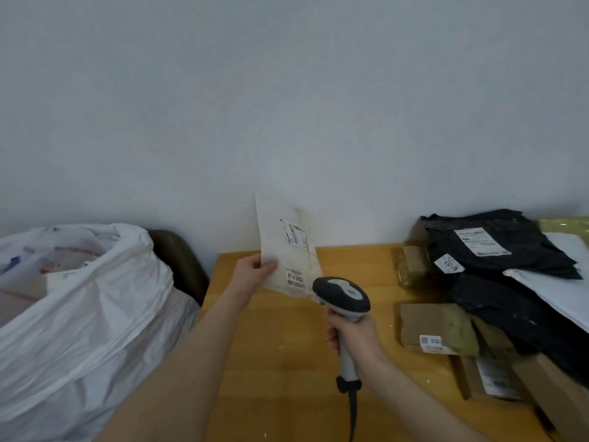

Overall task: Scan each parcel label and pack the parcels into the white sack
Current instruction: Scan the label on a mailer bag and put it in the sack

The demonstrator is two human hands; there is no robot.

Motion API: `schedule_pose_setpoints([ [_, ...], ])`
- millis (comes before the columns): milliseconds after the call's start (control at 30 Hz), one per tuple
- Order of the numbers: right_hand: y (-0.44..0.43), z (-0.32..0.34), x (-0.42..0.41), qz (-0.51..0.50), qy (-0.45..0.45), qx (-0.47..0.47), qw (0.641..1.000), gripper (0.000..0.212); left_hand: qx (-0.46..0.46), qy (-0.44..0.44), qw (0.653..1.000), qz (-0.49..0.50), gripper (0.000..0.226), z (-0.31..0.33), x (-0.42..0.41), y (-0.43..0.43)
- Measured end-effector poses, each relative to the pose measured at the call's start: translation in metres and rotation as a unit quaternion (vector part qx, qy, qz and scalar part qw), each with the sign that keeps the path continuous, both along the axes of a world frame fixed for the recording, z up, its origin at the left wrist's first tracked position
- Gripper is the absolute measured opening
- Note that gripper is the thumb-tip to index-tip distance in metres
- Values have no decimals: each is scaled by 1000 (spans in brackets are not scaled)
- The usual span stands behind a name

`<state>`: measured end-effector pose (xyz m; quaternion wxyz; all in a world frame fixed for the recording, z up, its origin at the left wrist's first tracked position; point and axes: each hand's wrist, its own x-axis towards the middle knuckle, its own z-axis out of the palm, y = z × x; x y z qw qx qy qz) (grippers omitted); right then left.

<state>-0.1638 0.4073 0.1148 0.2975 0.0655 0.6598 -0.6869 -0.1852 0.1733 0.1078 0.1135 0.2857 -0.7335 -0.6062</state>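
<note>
Left hand [255, 271] pinches a flat white parcel [287, 250] by its left edge, thumb on the front face, fingers behind it. The parcel is upright, slightly tilted, in the air over the far left corner of the counter [280, 362], printed face toward me. Two prints on it: a shipping label [294, 232] near the top and a sticker [294, 279] lower down reading 47-4-2402.

Right hand [353, 339] is wrapped round the grip of the scanner [342, 293], held over the middle of the counter. The scanner head is just beside the parcel's lower right corner and overlaps it in view; I can't tell if they touch. The cable [352, 413] drops from the grip base toward the near edge.

White sack [79, 314] stands off the counter, just beside its left edge, mouth open, with some items visible inside. A dark chair back [181, 260] is behind it, against the wall.

Parcel pile along the right edge: black poly bags [497, 247] with white labels toward the far right corner, brown cardboard boxes [436, 327] beside and under them, and a white mailer [561, 288] lying across the bags.
</note>
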Motion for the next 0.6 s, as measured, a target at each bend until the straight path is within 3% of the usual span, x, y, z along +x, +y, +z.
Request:
schedule_pose_setpoints([
  [600, 0, 33, -1, 26, -35, -61, 997, 16, 43, 40, 998, -22, 15, 25, 2, 5],
])
